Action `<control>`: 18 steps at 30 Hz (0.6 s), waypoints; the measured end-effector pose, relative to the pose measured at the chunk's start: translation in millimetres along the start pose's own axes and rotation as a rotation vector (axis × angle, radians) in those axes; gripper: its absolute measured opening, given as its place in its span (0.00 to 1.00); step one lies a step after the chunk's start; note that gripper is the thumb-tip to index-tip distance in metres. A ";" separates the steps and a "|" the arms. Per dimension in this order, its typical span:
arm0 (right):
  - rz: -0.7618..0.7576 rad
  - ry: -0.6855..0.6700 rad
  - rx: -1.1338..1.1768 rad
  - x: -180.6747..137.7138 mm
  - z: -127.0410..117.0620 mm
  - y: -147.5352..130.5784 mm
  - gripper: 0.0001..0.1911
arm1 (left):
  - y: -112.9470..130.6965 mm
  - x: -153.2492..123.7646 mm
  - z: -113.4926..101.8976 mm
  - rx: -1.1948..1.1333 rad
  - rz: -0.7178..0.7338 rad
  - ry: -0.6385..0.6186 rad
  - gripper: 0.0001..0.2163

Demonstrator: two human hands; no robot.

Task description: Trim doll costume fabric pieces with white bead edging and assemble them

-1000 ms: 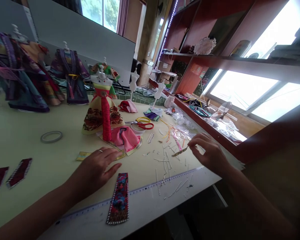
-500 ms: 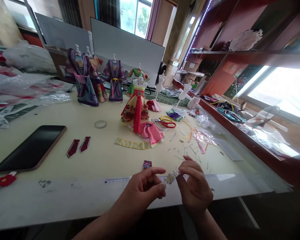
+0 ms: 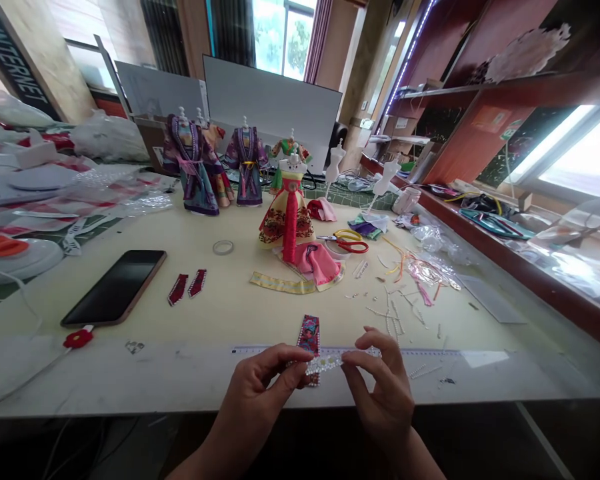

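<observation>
Between my two hands a short white beaded trim strip [image 3: 325, 363] with small yellowish spots is stretched level. My left hand [image 3: 267, 383] pinches its left end between thumb and fingers. The right end is pinched by my right hand [image 3: 380, 383], whose other fingers are curled up and apart. Just behind the strip lies a patterned red and blue fabric piece [image 3: 309, 332] with beaded edges, its lower part partly covered by the strip and my left fingers. A clear ruler [image 3: 420, 351] runs along the table [image 3: 220, 307] beneath.
A phone [image 3: 117, 287] and two dark red beaded pieces [image 3: 187, 285] lie to the left. Miniature dresses on stands [image 3: 247, 163] rise at the back. Red and yellow scissors [image 3: 347, 241], pink cloth [image 3: 320, 263], a yellow ribbon [image 3: 280, 283] and loose bead strands [image 3: 395, 313] are scattered rightward.
The strip has gone from bunched and tilted to stretched out level between my hands. The camera view has shifted left, and more of the patterned fabric piece shows.
</observation>
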State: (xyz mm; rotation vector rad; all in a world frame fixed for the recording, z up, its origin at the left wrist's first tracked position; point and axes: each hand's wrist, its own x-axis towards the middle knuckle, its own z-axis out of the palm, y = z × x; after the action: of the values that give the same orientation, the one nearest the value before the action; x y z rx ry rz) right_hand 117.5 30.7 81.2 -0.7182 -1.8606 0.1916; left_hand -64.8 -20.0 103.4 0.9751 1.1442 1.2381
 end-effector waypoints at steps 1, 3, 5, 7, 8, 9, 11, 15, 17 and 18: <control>0.022 -0.010 -0.001 -1.3 0.0 -0.5 0.14 | 0.8 0.0 -1.3 -0.019 -0.022 -0.008 0.07; 0.056 -0.049 0.022 -2.7 -0.6 -2.0 0.13 | 2.1 0.2 -4.2 -0.073 -0.078 -0.028 0.07; 0.073 -0.088 0.060 -2.2 -1.4 -3.6 0.12 | 2.5 1.1 -6.6 -0.133 -0.130 -0.051 0.08; 0.101 -0.112 0.075 -0.6 -2.0 -5.2 0.11 | 2.2 2.9 -7.8 -0.162 -0.145 -0.082 0.11; 0.123 -0.127 0.074 0.5 -2.2 -5.9 0.10 | 1.8 4.1 -8.0 -0.156 -0.137 -0.088 0.13; 0.147 -0.148 0.076 1.5 -2.2 -6.4 0.09 | 1.3 5.6 -8.0 -0.129 -0.111 -0.080 0.13; 0.186 -0.206 0.099 3.7 -1.8 -7.1 0.08 | -0.1 8.7 -8.2 -0.030 -0.027 -0.028 0.10; 0.221 -0.306 0.154 10.2 1.3 -6.7 0.07 | -1.3 14.0 -13.3 0.195 0.105 0.084 0.06; 0.228 -0.354 0.166 15.7 3.5 -6.2 0.07 | 0.4 15.5 -18.4 0.262 0.113 0.122 0.08; 0.230 -0.378 0.170 18.9 4.6 -6.2 0.06 | 1.9 16.0 -21.1 0.290 0.116 0.142 0.09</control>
State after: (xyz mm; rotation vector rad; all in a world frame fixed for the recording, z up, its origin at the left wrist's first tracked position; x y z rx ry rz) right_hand 106.5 37.2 97.2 -0.8174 -2.0806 0.6650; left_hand -86.3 -4.9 99.5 1.1979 1.4232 1.2712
